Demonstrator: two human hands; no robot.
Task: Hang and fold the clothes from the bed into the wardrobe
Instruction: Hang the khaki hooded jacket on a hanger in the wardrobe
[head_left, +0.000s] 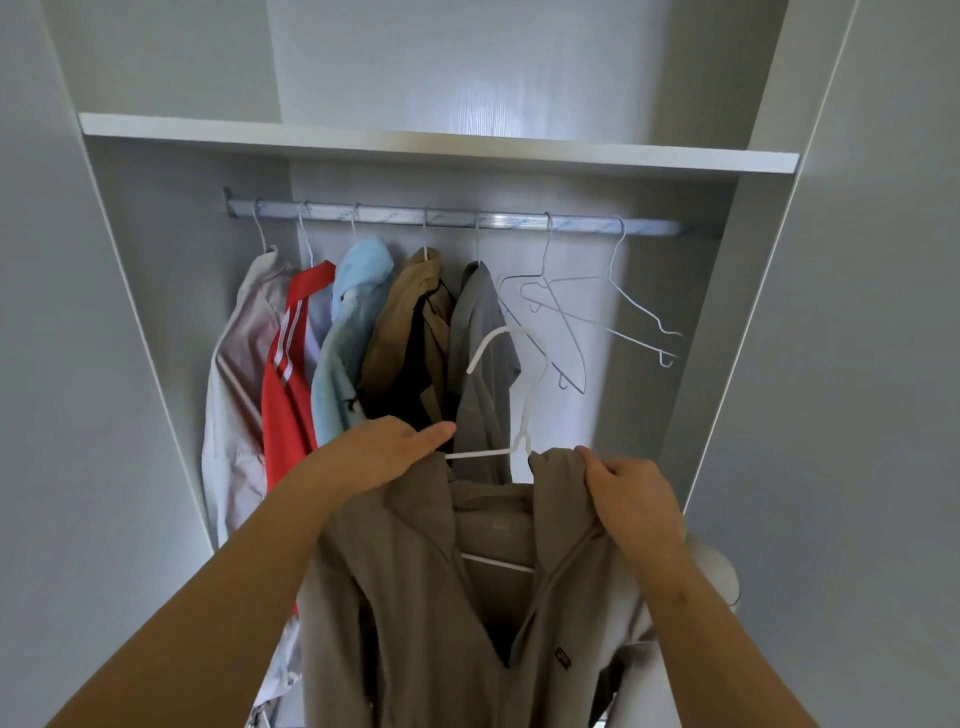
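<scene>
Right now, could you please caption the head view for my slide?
Left hand and right hand fit a taupe hooded jacket onto a white hanger before the wardrobe rail.

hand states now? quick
Left hand: holds the jacket shoulder, by the hanger.
Right hand: grips the jacket's other shoulder.
</scene>
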